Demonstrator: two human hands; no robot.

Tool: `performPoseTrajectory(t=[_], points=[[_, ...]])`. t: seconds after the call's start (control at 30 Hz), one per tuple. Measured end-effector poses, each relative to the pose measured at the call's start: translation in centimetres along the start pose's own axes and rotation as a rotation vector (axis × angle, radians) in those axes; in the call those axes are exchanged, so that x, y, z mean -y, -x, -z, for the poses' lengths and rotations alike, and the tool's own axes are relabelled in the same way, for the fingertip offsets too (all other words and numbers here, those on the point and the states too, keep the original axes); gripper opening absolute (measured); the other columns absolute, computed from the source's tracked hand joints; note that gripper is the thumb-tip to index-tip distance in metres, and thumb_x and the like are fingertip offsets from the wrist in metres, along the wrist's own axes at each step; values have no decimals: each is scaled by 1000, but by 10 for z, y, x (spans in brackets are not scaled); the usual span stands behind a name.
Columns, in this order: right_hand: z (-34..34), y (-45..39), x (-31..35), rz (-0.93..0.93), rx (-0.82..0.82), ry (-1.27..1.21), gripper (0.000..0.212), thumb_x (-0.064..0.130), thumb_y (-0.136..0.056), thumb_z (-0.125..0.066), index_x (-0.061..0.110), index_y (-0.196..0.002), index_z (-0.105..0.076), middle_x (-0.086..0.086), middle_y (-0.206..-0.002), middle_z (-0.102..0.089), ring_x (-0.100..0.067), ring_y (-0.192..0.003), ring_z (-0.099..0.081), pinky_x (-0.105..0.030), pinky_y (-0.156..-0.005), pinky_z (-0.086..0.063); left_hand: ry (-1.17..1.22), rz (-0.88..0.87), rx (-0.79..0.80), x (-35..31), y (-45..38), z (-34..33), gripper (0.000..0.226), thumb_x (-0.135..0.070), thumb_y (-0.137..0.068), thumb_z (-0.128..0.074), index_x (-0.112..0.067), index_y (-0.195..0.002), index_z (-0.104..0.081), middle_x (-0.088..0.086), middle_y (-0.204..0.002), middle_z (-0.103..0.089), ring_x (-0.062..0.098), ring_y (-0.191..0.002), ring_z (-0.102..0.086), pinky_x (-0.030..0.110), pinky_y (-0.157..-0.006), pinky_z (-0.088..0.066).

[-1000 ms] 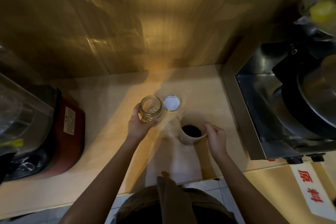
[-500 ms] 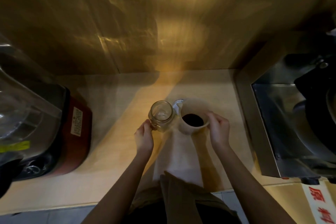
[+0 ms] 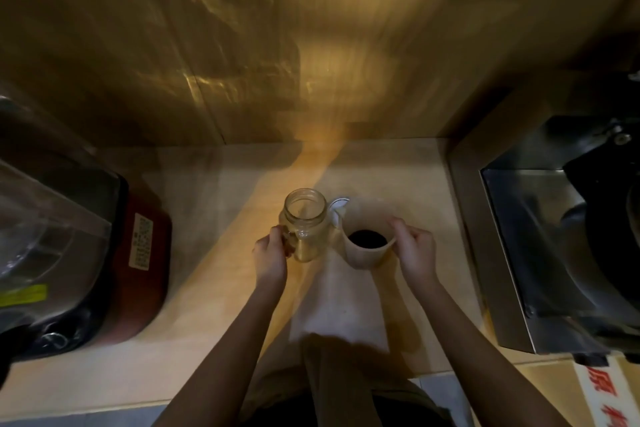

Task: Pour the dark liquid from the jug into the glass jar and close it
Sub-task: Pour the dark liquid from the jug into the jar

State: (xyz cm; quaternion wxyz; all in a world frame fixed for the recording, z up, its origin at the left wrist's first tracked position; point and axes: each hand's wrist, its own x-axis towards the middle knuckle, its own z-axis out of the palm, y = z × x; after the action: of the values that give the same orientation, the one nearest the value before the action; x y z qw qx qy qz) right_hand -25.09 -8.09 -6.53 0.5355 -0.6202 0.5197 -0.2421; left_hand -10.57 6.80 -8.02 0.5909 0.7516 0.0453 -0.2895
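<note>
Left hand (image 3: 270, 258) grips open glass jar (image 3: 304, 224); right hand (image 3: 415, 250) holds jug (image 3: 367, 246) rim, dark liquid (image 3: 367, 238) inside. Lid (image 3: 337, 207) behind, wedged between. Countertop (image 3: 221, 274) open left.

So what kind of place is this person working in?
Probably a small drinks or food prep kitchen: a wooden counter carrying a blender-like appliance on one side, a stainless steel machine on the other, and a jug of dark liquid beside an open glass jar.

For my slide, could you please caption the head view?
Left hand steadies open jar; right hand grips jug.
</note>
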Motion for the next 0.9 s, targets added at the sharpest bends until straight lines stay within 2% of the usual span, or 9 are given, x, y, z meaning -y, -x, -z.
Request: performPoseTrajectory(t=[0.1,0.17,0.23,0.3,0.37,0.5,0.63,0.77,0.9], points=[[4,-6,12,3,16,-30,48,37,-81,-60,18,-41,-41,-8,-53,-36,-17,-56,-40,-33,-58,-35,10,17,14,-12,0,4,37,-23,-85,-43,-12,-50,-46,9,-54,-43,22,-54,-39,32,-54,-34],[9,-10,27,50,45,-53,51,41,-84,-57,6,-48,-49,-14,-54,-40,-18,-58,-46,-31,-60,-39,-14,-33,16,-25,1,9,36,-23,-83,-44,-14,-49,-42,7,-52,-38,20,-51,-35,32,-52,-31],[13,-12,48,101,70,-72,54,36,-93,-51,0,-52,-49,-17,-52,-41,-13,-54,-48,-28,-60,-40,-101,-138,7,-41,5,14,36,-22,-83,-46,-14,-48,-43,7,-50,-36,16,-48,-34,29,-49,-29],[16,-17,72,157,67,-63,53,30,-97,-45,9,-49,-41,-6,-48,-36,-7,-45,-40,-26,-57,-34,-165,-251,31,-58,12,17,36,-21,-84,-47,-11,-50,-45,9,-52,-37,15,-48,-34,28,-46,-28],[20,-22,95,198,53,-28,51,28,-98,-45,12,-50,-40,-4,-50,-38,-11,-48,-39,-28,-58,-33,-174,-350,68,-76,20,21,37,-23,-82,-48,-9,-49,-45,9,-52,-38,12,-46,-33,27,-45,-28],[27,-30,139,393,83,55,47,29,-95,-50,1,-57,-55,-14,-55,-44,-21,-55,-44,-31,-60,-37,-200,-430,94,-110,31,27,34,-17,-85,-49,-5,-53,-49,11,-56,-41,16,-50,-35,29,-48,-28],[26,-41,181,533,117,153,55,29,-91,-54,-10,-52,-51,-15,-52,-44,-21,-53,-43,-30,-58,-36,-242,-496,97,-134,37,31,37,-19,-83,-50,-11,-48,-48,10,-52,-43,13,-50,-38,29,-52,-32],[22,-44,226,600,140,295,48,23,-90,-57,12,-45,-47,4,-41,-38,-11,-48,-34,-25,-50,-29,-235,-570,9,-154,38,30,42,-24,-84,-53,-11,-44,-47,2,-45,-40,7,-45,-35,25,-50,-32],[20,-34,271,707,152,394,48,21,-89,-56,15,-44,-38,-5,-47,-31,-15,-47,-31,-28,-52,-27,-185,-613,-33,-182,44,29,44,-22,-83,-53,-11,-41,-44,-8,-34,-37,6,-43,-33,20,-44,-29]])
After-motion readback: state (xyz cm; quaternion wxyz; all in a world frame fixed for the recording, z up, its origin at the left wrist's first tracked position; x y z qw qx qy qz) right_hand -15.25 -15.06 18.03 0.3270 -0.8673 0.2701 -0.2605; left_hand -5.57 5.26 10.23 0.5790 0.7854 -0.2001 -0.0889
